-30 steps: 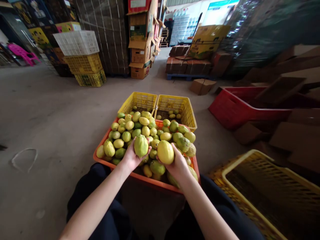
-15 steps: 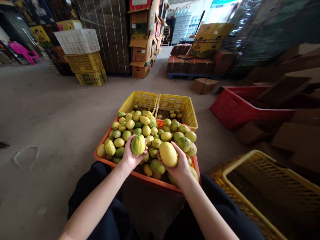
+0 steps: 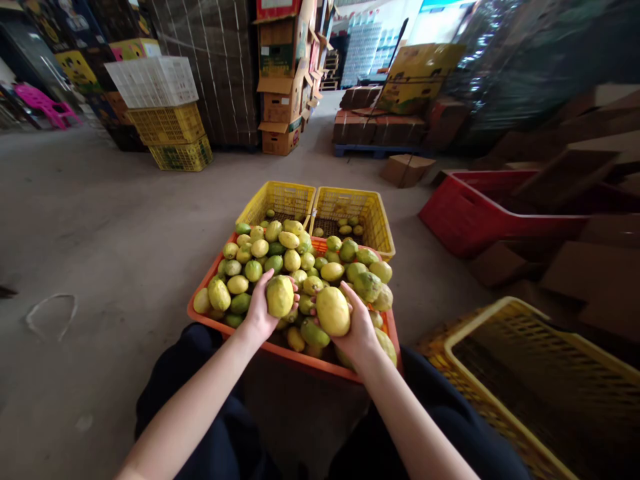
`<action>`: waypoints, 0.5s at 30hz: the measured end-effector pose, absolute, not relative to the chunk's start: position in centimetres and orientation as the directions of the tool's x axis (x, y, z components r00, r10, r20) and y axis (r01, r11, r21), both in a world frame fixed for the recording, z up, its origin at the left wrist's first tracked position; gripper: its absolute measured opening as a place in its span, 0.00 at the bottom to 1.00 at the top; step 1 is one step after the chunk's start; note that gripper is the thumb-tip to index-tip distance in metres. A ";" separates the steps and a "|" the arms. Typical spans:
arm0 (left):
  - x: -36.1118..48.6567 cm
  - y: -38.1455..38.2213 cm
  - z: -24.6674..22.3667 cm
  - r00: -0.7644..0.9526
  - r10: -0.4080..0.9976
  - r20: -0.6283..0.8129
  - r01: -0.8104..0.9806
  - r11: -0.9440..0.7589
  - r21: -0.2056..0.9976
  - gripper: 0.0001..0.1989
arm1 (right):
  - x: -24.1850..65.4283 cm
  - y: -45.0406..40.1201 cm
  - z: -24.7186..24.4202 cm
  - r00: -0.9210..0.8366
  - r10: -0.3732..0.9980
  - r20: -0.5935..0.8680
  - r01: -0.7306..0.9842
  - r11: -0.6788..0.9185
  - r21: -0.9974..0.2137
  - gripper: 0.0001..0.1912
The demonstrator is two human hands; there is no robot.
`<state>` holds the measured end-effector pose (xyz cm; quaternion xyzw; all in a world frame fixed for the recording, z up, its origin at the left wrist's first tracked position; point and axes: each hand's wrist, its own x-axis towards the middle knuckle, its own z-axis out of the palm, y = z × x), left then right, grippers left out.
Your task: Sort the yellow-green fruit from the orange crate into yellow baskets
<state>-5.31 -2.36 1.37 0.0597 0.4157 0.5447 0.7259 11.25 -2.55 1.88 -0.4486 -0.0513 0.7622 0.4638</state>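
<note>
My left hand (image 3: 259,310) is closed round a ridged, oval yellow-green fruit (image 3: 279,297). In my right hand (image 3: 364,327) lies a larger, smoother pale yellow fruit (image 3: 333,311), with the fingers wrapped round its side and underneath. I cannot tell the exact kind of fruit. Both are held just above an orange crate (image 3: 300,363) heaped with similar fruits (image 3: 237,285), some green, some yellow. The crate rests between my knees. Behind it stand two yellow crates, a left one (image 3: 245,210) and a right one (image 3: 386,223), each with some fruits at the bottom.
At my right are a yellow crate (image 3: 480,373) and a red bin (image 3: 450,213) with cardboard about it. Stacked crates (image 3: 167,127), a column of cartons (image 3: 280,107) and a loaded pallet (image 3: 375,150) stand farther back. A pink chair (image 3: 45,103) is far left.
The fruit in my left hand has turned, showing a yellower side, and moved slightly right. The fruit in my right hand has turned a little and shifted slightly left.
</note>
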 end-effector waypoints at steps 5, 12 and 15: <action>-5.2 -3.3 0.5 -0.103 0.991 -0.080 -0.441 0.026 0.897 0.16 | 11.5 -2.9 2.1 -0.238 0.856 -0.460 -0.660 -0.490 -0.569 0.11; -5.5 -4.6 0.9 -0.085 0.996 0.024 -0.379 -0.055 0.924 0.11 | 11.6 -4.0 2.0 -0.236 0.953 -0.189 -0.593 -0.296 -0.749 0.07; -5.5 -4.7 1.5 -0.095 0.991 -0.089 -0.488 0.031 0.872 0.10 | 11.7 -4.2 2.0 -0.255 0.947 -0.193 -0.573 -0.309 -0.759 0.08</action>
